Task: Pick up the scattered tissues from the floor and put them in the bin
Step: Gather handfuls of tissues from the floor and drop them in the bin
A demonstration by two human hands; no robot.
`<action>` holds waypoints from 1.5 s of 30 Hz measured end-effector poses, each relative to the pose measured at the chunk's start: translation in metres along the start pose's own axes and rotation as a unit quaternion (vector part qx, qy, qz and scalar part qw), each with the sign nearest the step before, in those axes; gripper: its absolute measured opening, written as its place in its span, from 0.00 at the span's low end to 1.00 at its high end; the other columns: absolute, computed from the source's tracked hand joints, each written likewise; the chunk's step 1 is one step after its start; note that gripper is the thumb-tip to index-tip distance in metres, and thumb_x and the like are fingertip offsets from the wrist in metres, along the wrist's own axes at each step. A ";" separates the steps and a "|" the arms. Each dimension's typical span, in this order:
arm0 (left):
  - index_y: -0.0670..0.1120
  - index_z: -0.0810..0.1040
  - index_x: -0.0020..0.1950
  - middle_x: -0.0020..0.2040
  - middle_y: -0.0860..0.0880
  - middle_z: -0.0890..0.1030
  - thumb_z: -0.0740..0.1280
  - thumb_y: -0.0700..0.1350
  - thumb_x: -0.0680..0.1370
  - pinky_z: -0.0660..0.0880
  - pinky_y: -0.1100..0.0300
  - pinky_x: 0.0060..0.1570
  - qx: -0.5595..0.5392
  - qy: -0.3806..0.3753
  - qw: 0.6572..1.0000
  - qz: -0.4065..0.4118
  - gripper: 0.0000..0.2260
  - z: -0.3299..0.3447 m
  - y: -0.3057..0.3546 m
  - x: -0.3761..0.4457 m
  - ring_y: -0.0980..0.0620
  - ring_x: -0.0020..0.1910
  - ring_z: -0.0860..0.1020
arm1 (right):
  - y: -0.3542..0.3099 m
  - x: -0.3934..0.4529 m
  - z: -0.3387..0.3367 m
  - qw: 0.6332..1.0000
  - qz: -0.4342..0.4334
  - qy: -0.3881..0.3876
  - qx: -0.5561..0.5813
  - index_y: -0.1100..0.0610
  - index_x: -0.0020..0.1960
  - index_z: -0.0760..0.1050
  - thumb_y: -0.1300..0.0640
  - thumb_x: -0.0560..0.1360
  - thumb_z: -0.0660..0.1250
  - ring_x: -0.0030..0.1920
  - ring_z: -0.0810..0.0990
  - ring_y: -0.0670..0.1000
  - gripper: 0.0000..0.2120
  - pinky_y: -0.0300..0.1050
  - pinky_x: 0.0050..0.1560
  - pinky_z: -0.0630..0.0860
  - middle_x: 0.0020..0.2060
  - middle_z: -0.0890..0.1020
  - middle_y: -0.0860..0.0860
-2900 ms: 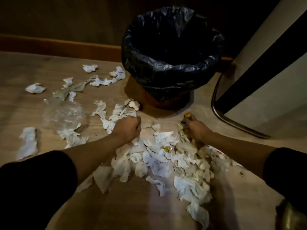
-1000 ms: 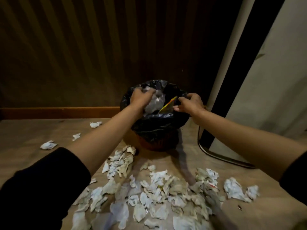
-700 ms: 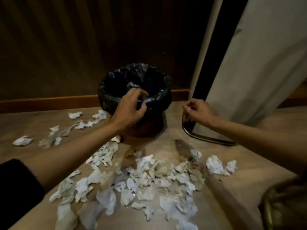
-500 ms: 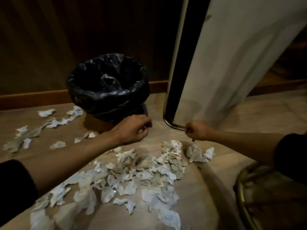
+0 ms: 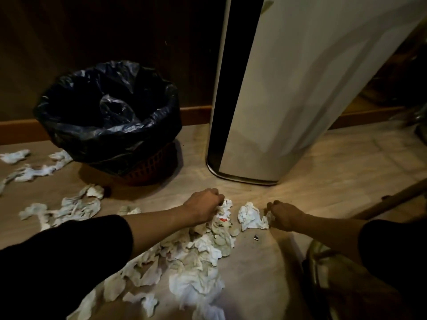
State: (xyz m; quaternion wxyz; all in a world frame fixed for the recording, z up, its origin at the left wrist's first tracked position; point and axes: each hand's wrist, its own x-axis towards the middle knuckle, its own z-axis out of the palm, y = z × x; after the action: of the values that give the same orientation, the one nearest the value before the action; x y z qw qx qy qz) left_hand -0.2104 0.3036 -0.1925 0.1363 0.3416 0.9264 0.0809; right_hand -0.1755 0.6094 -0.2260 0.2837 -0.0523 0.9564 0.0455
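Observation:
A bin lined with a black bag stands at the back left, with a clear plastic wrapper inside it. A heap of crumpled white tissues covers the wooden floor in front of me. My left hand is down on the far end of the heap, fingers curled into the tissues there. My right hand is low on the floor to the right, fingers curled on the edge of a separate white tissue clump.
A tall white appliance with a black side stripe stands right of the bin. More tissues lie scattered at the left. A brass-coloured stool frame sits at the lower right. A small dark scrap lies on the floor.
Both hands left the bin's rim after dropping what they held, came down to the floor and now close on tissues. The view swung right and down.

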 end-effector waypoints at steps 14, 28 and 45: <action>0.49 0.76 0.58 0.57 0.46 0.76 0.66 0.48 0.73 0.78 0.53 0.51 -0.127 0.061 0.987 -0.079 0.14 0.013 -0.038 0.019 0.45 0.52 0.79 | -0.031 0.030 -0.023 0.981 -0.180 -0.061 0.047 0.49 0.62 0.75 0.47 0.66 0.79 0.45 0.79 0.52 0.27 0.42 0.43 0.68 0.45 0.82 0.48; 0.48 0.73 0.56 0.58 0.46 0.74 0.63 0.63 0.76 0.74 0.57 0.51 -0.078 0.044 0.994 0.065 0.20 0.022 -0.001 -0.014 0.49 0.52 0.74 | -0.089 0.052 -0.052 0.963 -0.263 0.039 0.050 0.52 0.74 0.62 0.52 0.72 0.72 0.51 0.78 0.56 0.34 0.46 0.50 0.73 0.53 0.79 0.56; 0.51 0.69 0.71 0.67 0.45 0.68 0.67 0.40 0.75 0.77 0.54 0.54 -0.096 -0.003 0.995 -0.027 0.24 0.028 -0.023 -0.031 0.40 0.54 0.79 | -0.097 0.033 -0.060 0.981 -0.191 -0.006 0.022 0.61 0.44 0.80 0.31 0.74 0.63 0.39 0.80 0.55 0.31 0.44 0.40 0.72 0.37 0.82 0.54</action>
State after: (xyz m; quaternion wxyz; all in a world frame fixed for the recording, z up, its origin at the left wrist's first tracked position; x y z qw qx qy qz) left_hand -0.1930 0.2676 -0.2189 0.1733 0.3020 0.9229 0.1647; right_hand -0.2230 0.5042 -0.1994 0.2942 -0.2276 0.9277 -0.0308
